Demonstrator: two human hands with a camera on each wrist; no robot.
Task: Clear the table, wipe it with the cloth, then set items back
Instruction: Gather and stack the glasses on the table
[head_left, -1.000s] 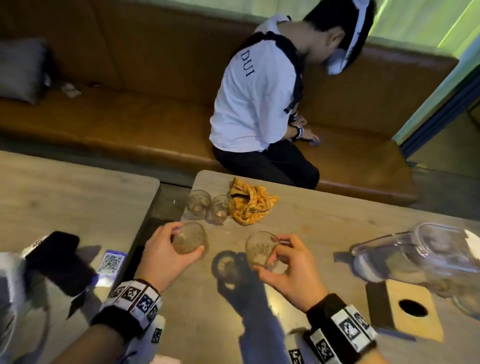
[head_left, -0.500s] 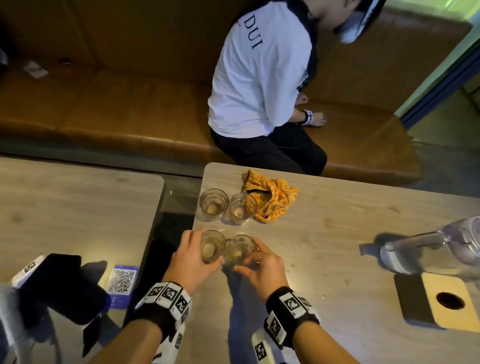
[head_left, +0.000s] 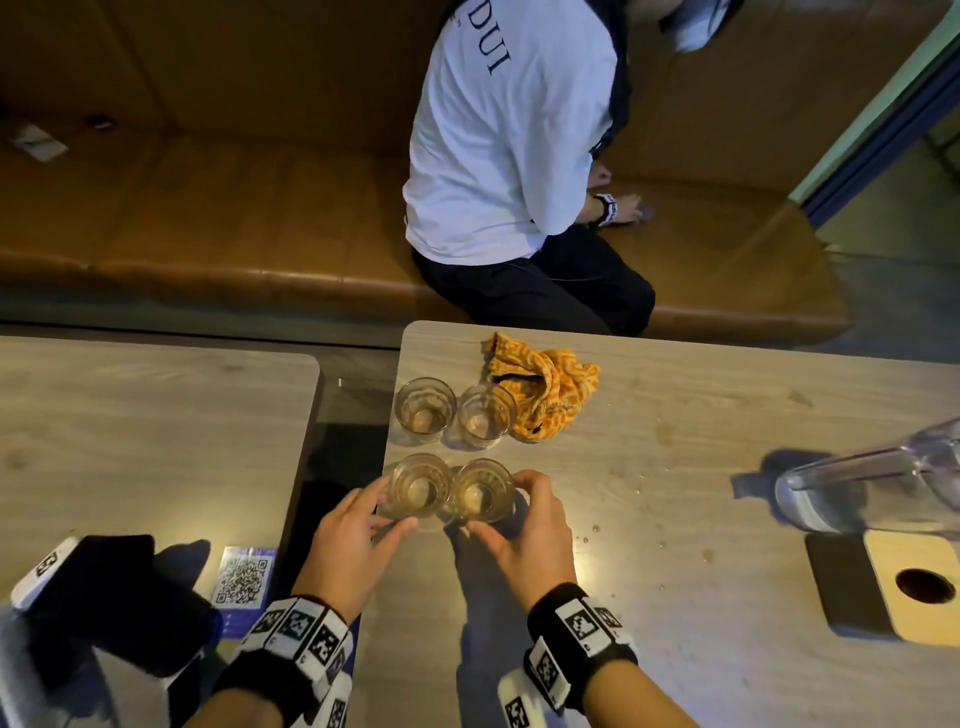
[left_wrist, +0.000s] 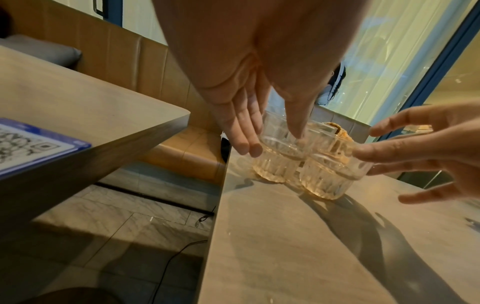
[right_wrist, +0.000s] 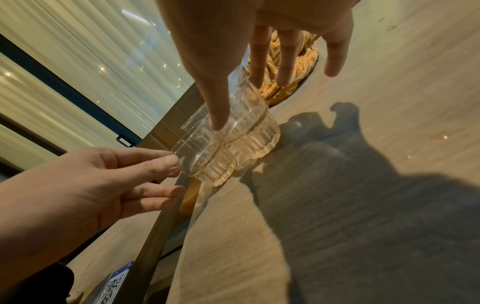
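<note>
Two ribbed glasses stand side by side on the wooden table (head_left: 675, 519), near its left edge. My left hand (head_left: 392, 504) touches the left glass (head_left: 420, 488) with straight fingers and thumb. My right hand (head_left: 496, 503) touches the right glass (head_left: 482, 491) with spread fingers. The left wrist view shows both glasses (left_wrist: 278, 162) (left_wrist: 327, 176) resting on the tabletop, with my left hand (left_wrist: 274, 143) over the nearer one. In the right wrist view my right hand's (right_wrist: 239, 103) thumb tip lies on its glass (right_wrist: 252, 131). Beyond them stand two more glasses (head_left: 425, 410) (head_left: 485, 415) and a crumpled orange cloth (head_left: 545, 389).
A clear pitcher (head_left: 872, 488) and a wooden box with a round hole (head_left: 904, 587) sit at the table's right. Across a narrow gap, a second table (head_left: 130, 441) carries a QR card (head_left: 241, 574) and a black device (head_left: 93, 587). A person (head_left: 509, 130) sits on the brown sofa.
Both hands brought their glasses together toward the table's left edge and set them down side by side. The curled fingers have straightened on the glasses.
</note>
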